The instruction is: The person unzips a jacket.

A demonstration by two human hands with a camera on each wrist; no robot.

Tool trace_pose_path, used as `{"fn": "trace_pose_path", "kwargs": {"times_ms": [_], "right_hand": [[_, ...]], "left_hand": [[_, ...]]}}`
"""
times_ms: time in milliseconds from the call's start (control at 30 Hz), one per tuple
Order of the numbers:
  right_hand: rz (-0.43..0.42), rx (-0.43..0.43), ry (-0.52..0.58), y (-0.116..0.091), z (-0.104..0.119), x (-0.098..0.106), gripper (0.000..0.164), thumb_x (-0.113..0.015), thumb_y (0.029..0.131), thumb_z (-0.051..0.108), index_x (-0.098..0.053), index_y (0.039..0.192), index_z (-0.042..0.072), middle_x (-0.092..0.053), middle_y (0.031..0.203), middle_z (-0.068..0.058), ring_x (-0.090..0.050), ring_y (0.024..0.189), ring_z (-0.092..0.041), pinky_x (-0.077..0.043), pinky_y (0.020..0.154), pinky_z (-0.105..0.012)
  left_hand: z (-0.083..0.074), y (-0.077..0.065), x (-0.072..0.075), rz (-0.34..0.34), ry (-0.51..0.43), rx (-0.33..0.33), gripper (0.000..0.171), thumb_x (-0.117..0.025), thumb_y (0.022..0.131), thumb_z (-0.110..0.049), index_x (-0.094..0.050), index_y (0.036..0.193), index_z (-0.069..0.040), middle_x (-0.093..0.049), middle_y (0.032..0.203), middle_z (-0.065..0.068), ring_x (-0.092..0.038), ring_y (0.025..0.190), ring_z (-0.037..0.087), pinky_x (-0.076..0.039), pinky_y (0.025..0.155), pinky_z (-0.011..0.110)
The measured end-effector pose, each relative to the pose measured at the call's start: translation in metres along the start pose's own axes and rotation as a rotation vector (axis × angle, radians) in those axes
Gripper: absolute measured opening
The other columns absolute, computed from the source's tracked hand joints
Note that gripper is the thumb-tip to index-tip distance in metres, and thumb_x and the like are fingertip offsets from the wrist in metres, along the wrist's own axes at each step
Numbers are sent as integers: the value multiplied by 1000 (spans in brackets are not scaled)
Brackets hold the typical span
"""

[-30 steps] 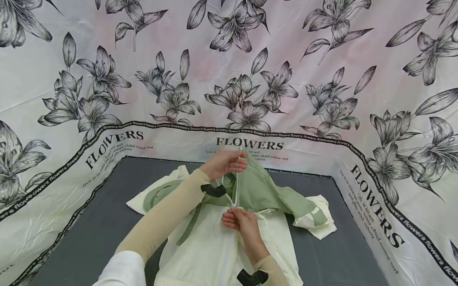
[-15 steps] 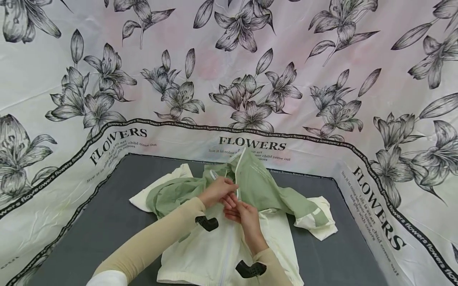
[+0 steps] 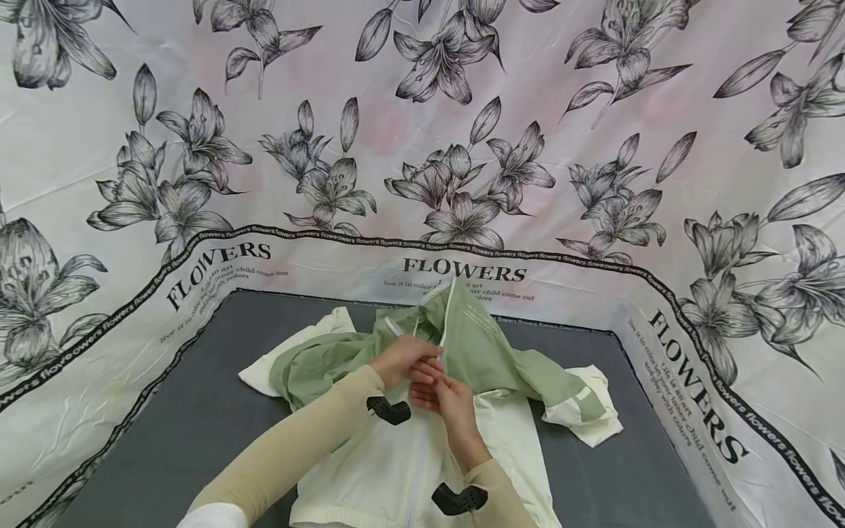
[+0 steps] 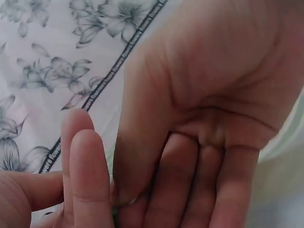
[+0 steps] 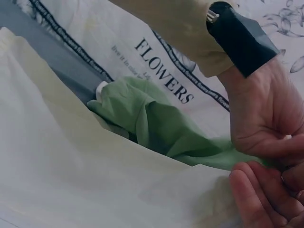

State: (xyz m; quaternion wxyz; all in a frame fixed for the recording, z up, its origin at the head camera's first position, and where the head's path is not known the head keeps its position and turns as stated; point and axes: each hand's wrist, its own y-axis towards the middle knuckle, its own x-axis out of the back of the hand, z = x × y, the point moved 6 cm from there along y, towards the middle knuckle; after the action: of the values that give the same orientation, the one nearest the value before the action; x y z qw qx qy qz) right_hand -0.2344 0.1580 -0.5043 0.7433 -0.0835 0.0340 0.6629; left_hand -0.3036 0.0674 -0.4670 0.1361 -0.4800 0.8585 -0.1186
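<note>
Where visible, jacket (image 3: 491, 352) (rumpled) beneath and beyond fingers (image 3: 424, 396)

A flat, dark grey surface (image 3: 178, 411) spreads before me, and directly on it lies a cream-and-green jacket (image 3: 409, 447) — its cream hem (image 3: 320, 516) towards me, the left-hand sleeve (image 3: 317, 364) and right-hand sleeve (image 3: 544, 375) spread out sideways, both green with cream near their ends.

Left hand (image 3: 405, 359) curled — close to right hand (image 3: 457, 411)
</note>
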Motion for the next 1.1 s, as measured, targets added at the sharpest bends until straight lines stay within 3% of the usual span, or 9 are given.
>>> {"fn": "trace_pose_path", "kwargs": {"times_ms": [100, 200, 533, 667, 867, 967, 1100], "right_hand": [[3, 12, 11, -1, -2, 0, 31, -49, 104, 7, -63, 115, -19, -78, 82, -11, -75, 72, -9, -66, 71, -26], [7, 10, 3, -2, -4, 0, 33, -49, 104, 8, -62, 116, -19, -78, 82, -11, -75, 71, -8, -66, 70, -25], [-7, -21, -10, 1, -5, -1, 37, -51, 105, 16, -63, 116, -17, -78, 85, -8, -75, 74, -8, -66, 72, -24], [-5, -14, 5, 3, -4, 0, 36, -49, 105, 14, -61, 116, -18, -78, 87, -9, -75, 75, -7, -65, 72, -24], [-18, -31, 12, 3, -5, 0, 34, -51, 105, 14, -63, 114, -17, -78, 85, -7, -74, 72, -6, -64, 68, -21], [-19, -32, 17, 2, -5, 0, 34, -51, 105, 13, -63, 114, -17, -78, 86, -7, -74, 71, -6, -64, 67, -21], [-23, -31, 15, 1, -4, 0, 34, -51, 105, 13, -62, 115, -18, -78, 84, -3, -73, 69, -4, -63, 65, -19]], "left_hand": [[4, 3, -3, 20, -158, 30, 34, -57, 101, -9, -62, 123, 16, -74, 72, 3, -72, 61, 6, -60, 59, 14], [6, 4, -5, 39, -234, 29, 35, -55, 102, -6, -57, 129, 16, -75, 76, 5, -74, 67, 7, -62, 66, 15], [2, 5, -2, -32, -244, -10, 35, -57, 102, -7, -61, 124, 19, -74, 73, 4, -73, 65, 6, -62, 65, 14], [-1, 7, 1, -47, -251, -15, 35, -56, 102, -7, -60, 128, 16, -78, 85, 10, -74, 69, 7, -63, 68, 17], [-7, 12, 6, -64, -263, -29, 36, -55, 103, -8, -59, 134, 9, -67, 126, 28, -77, 100, 25, -64, 88, 29], [-8, 14, 8, -62, -268, -28, 36, -55, 102, -8, -59, 134, 10, -63, 131, 29, -70, 115, 32, -62, 94, 33], [-10, 14, 9, -48, -261, -25, 37, -56, 102, -8, -58, 134, 10, -62, 132, 29, -68, 119, 35, -61, 97, 35]]}}
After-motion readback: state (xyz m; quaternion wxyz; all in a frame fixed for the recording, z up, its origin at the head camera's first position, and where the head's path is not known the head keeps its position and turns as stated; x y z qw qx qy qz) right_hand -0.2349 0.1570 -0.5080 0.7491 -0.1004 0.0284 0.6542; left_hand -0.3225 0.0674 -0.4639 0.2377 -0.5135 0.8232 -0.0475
